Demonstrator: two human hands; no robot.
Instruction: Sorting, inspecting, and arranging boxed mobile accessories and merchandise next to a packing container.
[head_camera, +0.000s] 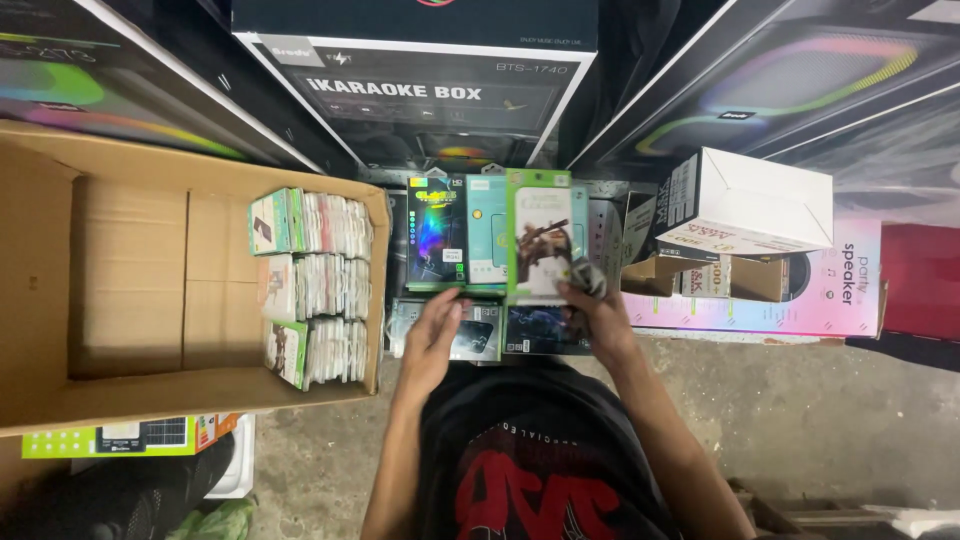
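In the head view, the right hand (598, 312) is pinching the green-edged packet (540, 238) by its lower edge, right of the cardboard box (130, 290). The left hand (436, 335), fingers loosely curled, is touching a dark packet (468, 335). Held so narrowly, the green-edged packet is risking slipping down, I judge.

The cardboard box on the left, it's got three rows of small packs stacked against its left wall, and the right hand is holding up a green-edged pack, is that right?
Not quite. In the head view the three rows of small packs stand against the right wall of the cardboard box, not the left. The rest holds: the right hand holds up a green-edged pack.
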